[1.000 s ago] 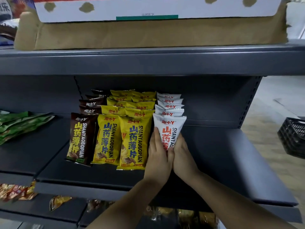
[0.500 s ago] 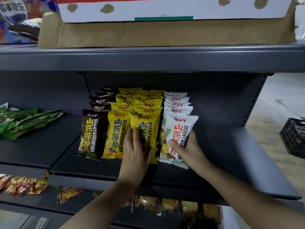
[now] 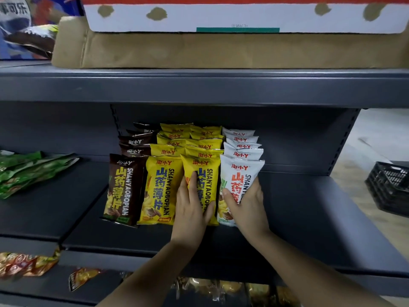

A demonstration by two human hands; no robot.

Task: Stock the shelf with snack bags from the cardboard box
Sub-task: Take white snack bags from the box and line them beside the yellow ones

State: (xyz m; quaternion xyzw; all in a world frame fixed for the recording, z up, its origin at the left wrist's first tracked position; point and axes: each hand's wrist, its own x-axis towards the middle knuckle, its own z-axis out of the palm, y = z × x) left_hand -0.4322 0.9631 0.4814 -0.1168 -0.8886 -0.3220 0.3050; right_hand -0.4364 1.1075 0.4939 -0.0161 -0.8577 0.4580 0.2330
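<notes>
Snack bags (image 3: 194, 149) stand in four rows in the middle of the grey shelf (image 3: 309, 218). They run from its back wall to near its front edge: one brown row, two yellow rows and one white row. A box (image 3: 221, 49) sits on the shelf board above them. A black crate (image 3: 389, 185) is on the floor past the shelf's right end. Green bags (image 3: 33, 171) lie on the next board to the left. The left hand (image 3: 190, 209) lies flat on the front yellow bag (image 3: 205, 173), fingers straight, gripping nothing. The right hand (image 3: 247, 204) grips the front white bag (image 3: 239, 171), thumb on its face and fingers round its right side.
</notes>
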